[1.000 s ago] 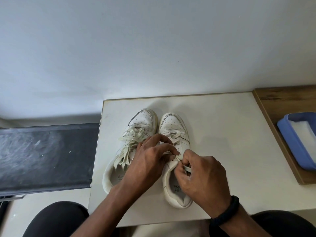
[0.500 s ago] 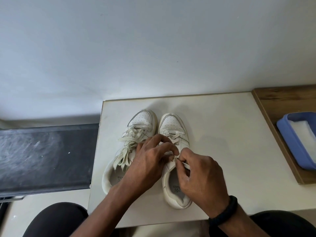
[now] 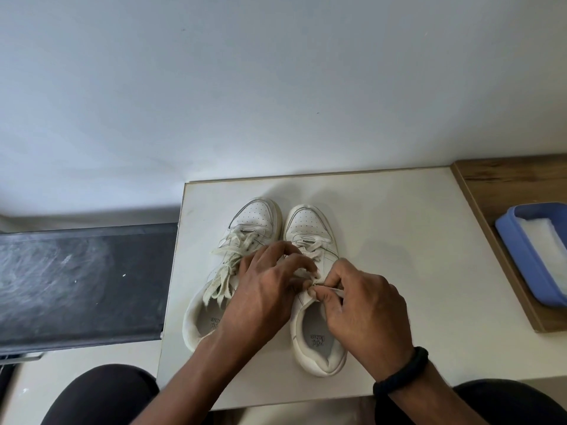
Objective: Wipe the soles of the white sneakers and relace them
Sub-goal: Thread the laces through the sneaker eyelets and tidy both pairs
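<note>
Two white sneakers stand side by side on a white table (image 3: 399, 271), toes pointing away from me. The left sneaker (image 3: 254, 219) has its off-white laces (image 3: 225, 271) lying loose over the tongue. Over the upper eyelets of the right sneaker (image 3: 308, 223) both hands work. My left hand (image 3: 270, 289) curls over the tongue and holds the lace there. Beside it, my right hand (image 3: 365, 305) pinches a lace end (image 3: 333, 290) at the shoe's collar. The eyelets under my fingers are hidden.
A blue tray (image 3: 521, 256) holding something white sits on a wooden surface (image 3: 506, 185) at the right. A dark panel (image 3: 79, 283) lies to the left, below table level. A grey wall rises behind the table. My knees are at the near edge.
Both hands stay on the right sneaker's upper lacing; the fingers have shifted slightly along the lace. The sneakers have not moved.
</note>
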{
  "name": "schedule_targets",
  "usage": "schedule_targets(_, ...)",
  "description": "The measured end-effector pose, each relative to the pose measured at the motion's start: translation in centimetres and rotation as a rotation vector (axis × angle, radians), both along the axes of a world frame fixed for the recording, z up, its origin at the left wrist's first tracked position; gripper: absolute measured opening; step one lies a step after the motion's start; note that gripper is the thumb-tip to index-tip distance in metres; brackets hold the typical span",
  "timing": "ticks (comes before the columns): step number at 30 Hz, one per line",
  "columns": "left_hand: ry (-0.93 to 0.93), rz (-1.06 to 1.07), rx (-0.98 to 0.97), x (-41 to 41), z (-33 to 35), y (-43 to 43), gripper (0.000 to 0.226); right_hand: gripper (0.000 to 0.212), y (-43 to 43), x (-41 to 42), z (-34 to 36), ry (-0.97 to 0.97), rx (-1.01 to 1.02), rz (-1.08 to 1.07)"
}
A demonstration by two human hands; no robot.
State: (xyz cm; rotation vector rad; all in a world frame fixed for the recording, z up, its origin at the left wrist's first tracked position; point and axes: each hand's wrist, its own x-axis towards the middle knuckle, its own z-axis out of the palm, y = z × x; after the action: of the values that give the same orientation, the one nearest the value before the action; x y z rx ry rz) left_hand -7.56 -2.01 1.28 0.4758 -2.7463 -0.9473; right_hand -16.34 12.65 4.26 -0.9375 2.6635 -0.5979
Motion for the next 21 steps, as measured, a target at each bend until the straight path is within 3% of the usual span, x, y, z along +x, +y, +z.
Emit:
schedule_targets(5, -0.016, 0.09, -0.287, 0.1, -0.1, -0.4, 0.016, 0.028, 0.0, -0.4, -0.4, -0.04, -0.159, 0.056)
schedule_targets(10, 0.017, 0.156, -0.434, 0.1, -0.3, 0.2, 0.01, 0.017, 0.3, -1.0, -0.9, -0.15, -0.226, 0.009)
schedule_targets(15, 0.016, 0.165, -0.337, -0.2, -0.5, 0.5, 0.019, 0.012, 0.4, -1.5, -1.2, -0.263, -0.219, -0.038)
schedule_targets(21, 0.017, 0.025, -0.137, -0.1, -0.5, -0.5, 0.02, 0.013, 0.5, -1.9, -1.4, -0.307, -0.218, -0.054)
